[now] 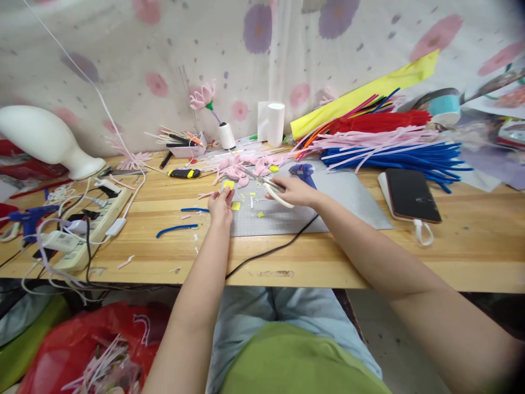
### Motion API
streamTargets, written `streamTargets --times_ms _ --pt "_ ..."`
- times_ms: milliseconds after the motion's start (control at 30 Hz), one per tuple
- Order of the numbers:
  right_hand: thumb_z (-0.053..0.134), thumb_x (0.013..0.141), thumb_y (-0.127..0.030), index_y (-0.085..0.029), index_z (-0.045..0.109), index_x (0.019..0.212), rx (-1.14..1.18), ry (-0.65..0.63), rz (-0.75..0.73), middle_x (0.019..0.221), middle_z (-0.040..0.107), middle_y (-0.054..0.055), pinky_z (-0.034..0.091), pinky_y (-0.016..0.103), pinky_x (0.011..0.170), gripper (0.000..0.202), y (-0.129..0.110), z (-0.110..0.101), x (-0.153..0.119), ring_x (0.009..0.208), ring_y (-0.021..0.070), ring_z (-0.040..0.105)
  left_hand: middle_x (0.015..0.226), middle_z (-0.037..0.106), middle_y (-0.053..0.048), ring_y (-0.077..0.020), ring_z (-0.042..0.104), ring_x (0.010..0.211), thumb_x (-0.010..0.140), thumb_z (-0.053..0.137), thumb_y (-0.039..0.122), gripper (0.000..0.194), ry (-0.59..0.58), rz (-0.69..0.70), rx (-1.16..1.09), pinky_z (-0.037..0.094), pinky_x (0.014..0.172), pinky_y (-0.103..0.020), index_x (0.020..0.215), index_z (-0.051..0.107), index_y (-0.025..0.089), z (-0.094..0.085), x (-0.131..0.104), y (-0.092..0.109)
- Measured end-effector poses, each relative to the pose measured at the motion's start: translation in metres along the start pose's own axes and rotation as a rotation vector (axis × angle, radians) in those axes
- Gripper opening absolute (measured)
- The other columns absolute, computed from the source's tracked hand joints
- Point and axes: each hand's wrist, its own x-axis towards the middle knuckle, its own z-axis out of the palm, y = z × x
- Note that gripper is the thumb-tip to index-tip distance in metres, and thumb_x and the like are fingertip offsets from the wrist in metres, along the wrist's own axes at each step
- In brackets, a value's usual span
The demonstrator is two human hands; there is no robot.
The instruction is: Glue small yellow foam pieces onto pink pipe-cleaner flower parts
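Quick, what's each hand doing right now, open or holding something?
Left hand: closed, pinching a small yellow piece.
Right hand: closed, holding white-handled scissors.

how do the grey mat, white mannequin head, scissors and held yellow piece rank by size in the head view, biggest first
1. Grey mat, partly covered
2. White mannequin head
3. Scissors
4. Held yellow piece

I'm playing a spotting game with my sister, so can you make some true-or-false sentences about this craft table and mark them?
1. The right hand holds scissors. True.
2. The left hand holds a glue gun. False: the left hand holds a small yellow piece.
3. A pink flower rises from a white cylinder. True.
4. The flat black device lies on the gray mat. False: it's right of the mat.
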Motion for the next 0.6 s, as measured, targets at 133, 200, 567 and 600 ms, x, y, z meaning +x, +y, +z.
streamTargets --times_ms 133,200,567,600 --pt "0.045 0.072 -0.071 -0.020 0.058 0.091 -0.193 -0.112 0.095 0.084 0.064 0.004 0.032 0.025 0.059 0.055 0.008 0.021 0.006 0.073 0.0172 0.054 0.060 0.059 0.004 -0.0051 0.063 0.063 0.070 0.061 -0.002 0.024 -0.032 -0.048 -0.024 0.053 0.077 -0.021 0.066 0.046 0.015 -0.001 0.001 0.000" --pt "0.044 0.071 -0.074 -0.022 0.059 0.093 -0.222 -0.150 0.100 0.086 0.066 0.004 0.032 0.024 0.059 0.058 0.009 0.023 0.005 0.074 0.0180 0.055 0.060 0.060 0.003 -0.0046 0.062 0.061 0.072 0.060 -0.002 0.020 -0.059 -0.072 -0.035 0.053 0.077 -0.021 0.067 0.049 0.015 -0.001 0.001 0.000" --pt "0.046 0.070 -0.074 -0.022 0.063 0.094 -0.153 -0.168 0.101 0.089 0.067 0.003 0.032 0.024 0.058 0.060 0.008 0.022 0.006 0.074 0.0166 0.055 0.063 0.064 0.001 -0.0076 0.064 0.064 0.073 0.060 0.001 0.014 -0.125 -0.167 -0.010 0.054 0.078 -0.024 0.070 0.057 0.014 0.000 -0.004 -0.004" --pt "0.046 0.070 -0.074 -0.021 0.062 0.093 -0.152 -0.166 0.101 0.088 0.067 0.003 0.032 0.024 0.058 0.060 0.008 0.021 0.005 0.074 0.0165 0.055 0.064 0.064 0.001 -0.0079 0.064 0.066 0.073 0.060 0.002 0.014 -0.116 -0.173 -0.014 0.054 0.078 -0.024 0.070 0.057 0.014 0.000 -0.004 -0.003"
